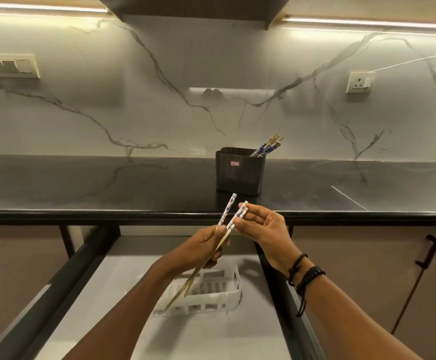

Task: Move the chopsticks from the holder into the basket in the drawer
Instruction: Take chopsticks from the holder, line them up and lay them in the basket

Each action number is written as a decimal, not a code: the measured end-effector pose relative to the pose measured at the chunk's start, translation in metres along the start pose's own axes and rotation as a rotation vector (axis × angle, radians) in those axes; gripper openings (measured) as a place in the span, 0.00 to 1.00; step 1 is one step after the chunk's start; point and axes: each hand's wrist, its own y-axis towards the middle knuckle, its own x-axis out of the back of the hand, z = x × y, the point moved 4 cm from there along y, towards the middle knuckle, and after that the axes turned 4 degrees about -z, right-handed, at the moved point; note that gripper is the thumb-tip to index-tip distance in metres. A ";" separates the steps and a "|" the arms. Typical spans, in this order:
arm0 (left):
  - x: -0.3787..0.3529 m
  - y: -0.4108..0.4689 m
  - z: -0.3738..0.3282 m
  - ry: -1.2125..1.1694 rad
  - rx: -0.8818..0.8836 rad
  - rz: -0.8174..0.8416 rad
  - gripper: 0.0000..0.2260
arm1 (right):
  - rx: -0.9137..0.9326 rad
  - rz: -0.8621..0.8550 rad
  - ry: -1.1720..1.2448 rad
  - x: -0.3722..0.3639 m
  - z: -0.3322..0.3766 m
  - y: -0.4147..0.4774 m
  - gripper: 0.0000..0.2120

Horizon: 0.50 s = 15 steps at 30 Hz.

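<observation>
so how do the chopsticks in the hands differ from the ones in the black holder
The held chopsticks are out over the open drawer, gripped by the left hand with the right hand at their patterned tops; the holder chopsticks lean in the holder on the counter. The held ones show full length down to their plain tips above the white basket; the others show only tops. Both share blue-and-white patterned ends.

Dim; overhead strip lights (42, 7) glare; edges warped.
</observation>
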 end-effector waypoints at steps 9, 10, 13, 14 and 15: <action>-0.009 -0.010 0.002 0.037 0.069 0.059 0.21 | -0.036 0.083 0.003 -0.001 0.004 -0.006 0.17; -0.009 -0.011 0.003 0.037 0.084 0.050 0.22 | -0.042 0.088 0.011 -0.002 0.004 -0.007 0.19; -0.007 -0.011 0.006 0.122 0.105 -0.012 0.21 | -0.039 0.083 -0.005 -0.002 0.004 -0.010 0.23; -0.006 -0.012 0.007 0.182 0.103 -0.043 0.21 | -0.034 0.076 -0.025 -0.002 0.004 -0.010 0.23; -0.005 -0.012 0.007 0.250 0.095 -0.076 0.21 | -0.026 0.068 -0.047 -0.002 0.003 -0.011 0.21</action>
